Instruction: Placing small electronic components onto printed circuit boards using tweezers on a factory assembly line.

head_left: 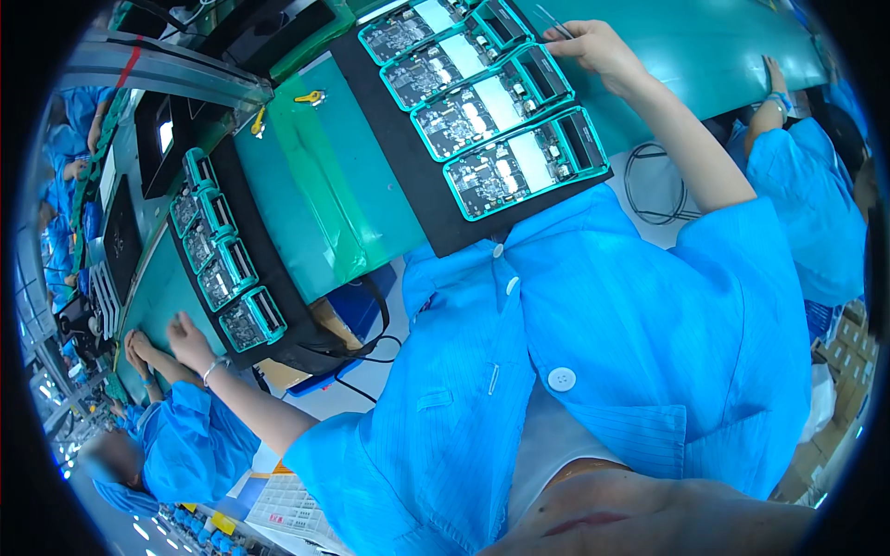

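My right hand [601, 57] grips a pair of metal tweezers [554, 22], whose tips point up and left past the row of devices. Below that hand, several teal-framed devices with open circuit boards [505, 176] lie side by side on a black mat [422, 199]. Each board carries a pale block in its middle. Out to the left, my left hand [191, 345] hovers beside a second row of smaller-looking teal-framed boards [252, 320]. Its fingers are curled together; whatever they may hold is too small to make out.
Green tape [320, 185] runs over the green work surface between the two mats. Yellow-handled clamps [311, 97] sit near its far edge. A coiled cable [654, 185] hangs at the right. Co-workers in blue work at the left [199, 435] and right [807, 208].
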A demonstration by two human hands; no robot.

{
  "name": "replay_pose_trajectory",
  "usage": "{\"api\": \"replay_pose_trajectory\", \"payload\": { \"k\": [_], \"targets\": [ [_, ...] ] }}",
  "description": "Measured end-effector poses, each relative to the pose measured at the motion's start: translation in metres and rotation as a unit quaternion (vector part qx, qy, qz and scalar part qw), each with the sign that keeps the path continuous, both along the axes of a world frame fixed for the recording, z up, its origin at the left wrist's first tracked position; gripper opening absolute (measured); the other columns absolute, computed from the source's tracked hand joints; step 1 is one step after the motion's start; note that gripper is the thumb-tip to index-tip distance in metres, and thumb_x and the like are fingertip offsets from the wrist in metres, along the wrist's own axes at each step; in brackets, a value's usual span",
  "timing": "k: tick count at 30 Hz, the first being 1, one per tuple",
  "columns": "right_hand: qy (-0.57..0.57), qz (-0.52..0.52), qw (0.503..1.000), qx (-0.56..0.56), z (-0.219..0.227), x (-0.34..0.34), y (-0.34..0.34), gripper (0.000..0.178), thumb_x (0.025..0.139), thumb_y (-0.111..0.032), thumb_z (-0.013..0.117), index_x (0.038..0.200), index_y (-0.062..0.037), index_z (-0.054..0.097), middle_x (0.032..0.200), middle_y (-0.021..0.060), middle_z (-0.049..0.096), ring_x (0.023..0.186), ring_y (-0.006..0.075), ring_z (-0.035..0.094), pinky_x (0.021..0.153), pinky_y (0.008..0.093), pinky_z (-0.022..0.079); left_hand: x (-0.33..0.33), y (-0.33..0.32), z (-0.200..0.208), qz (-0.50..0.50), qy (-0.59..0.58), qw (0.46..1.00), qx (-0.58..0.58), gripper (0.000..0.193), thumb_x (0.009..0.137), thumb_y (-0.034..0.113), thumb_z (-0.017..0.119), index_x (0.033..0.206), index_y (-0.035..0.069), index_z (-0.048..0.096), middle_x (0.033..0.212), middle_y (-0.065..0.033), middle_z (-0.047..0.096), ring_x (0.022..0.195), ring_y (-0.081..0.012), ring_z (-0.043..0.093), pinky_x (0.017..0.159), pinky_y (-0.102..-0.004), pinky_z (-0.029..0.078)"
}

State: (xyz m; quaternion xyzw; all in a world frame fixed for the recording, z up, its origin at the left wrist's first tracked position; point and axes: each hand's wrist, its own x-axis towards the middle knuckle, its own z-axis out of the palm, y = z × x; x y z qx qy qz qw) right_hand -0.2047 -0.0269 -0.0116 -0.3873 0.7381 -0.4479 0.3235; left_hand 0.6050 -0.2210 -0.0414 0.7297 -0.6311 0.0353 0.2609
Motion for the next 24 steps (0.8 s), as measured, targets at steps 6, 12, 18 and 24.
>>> {"api": "replay_pose_trajectory", "payload": {
  "k": [6,12,18,24],
  "targets": [
    [-0.119,0.02,0.991,0.065,0.005,-0.003,-0.012,0.017,0.09,-0.023,0.077,0.088,-0.0101,0.065,0.058,-0.0115,0.041,0.047,0.0024,0.024,0.047,0.0272,0.014,-0.004,-0.033,-0.031,-0.019,-0.008,0.994,0.103,0.05,0.094,0.043,0.073,0.114,-0.003,0.072,0.103,-0.0182,0.076,0.095,-0.0266,0.073,0.086,-0.0393,0.054],
    [-0.031,0.014,0.999,0.03,0.001,0.014,-0.017,0.021,0.09,-0.021,0.073,0.08,-0.0091,0.06,0.064,-0.0071,0.046,0.054,0.005,0.032,0.05,0.0287,0.021,-0.022,-0.036,-0.014,-0.022,0.136,0.977,0.16,0.057,0.09,0.042,0.078,0.114,-0.009,0.071,0.104,-0.0165,0.075,0.098,-0.0219,0.069,0.089,-0.034,0.052],
    [0.003,-0.038,0.997,0.066,-0.018,-0.046,0.011,0.012,0.084,-0.019,0.074,0.082,-0.0119,0.065,0.064,-0.0089,0.046,0.053,0.0036,0.035,0.048,0.0269,0.022,-0.065,0.0,-0.021,-0.036,0.271,0.934,0.23,0.089,0.091,0.046,0.078,0.144,-0.016,0.044,0.132,-0.0232,0.063,0.117,-0.0239,0.062,0.1,-0.0341,0.048],
    [-0.053,-0.109,0.99,0.071,-0.092,-0.238,0.052,0.022,0.087,-0.013,0.067,0.106,-0.0027,0.071,0.066,-0.0033,0.058,0.049,0.0081,0.046,0.044,0.0288,0.033,-0.104,0.035,-0.003,-0.112,0.53,0.812,0.218,0.063,0.098,0.022,0.072,0.144,-0.01,0.041,0.13,-0.0174,0.06,0.115,-0.02,0.062,0.092,-0.0315,0.054]
  ]
}}
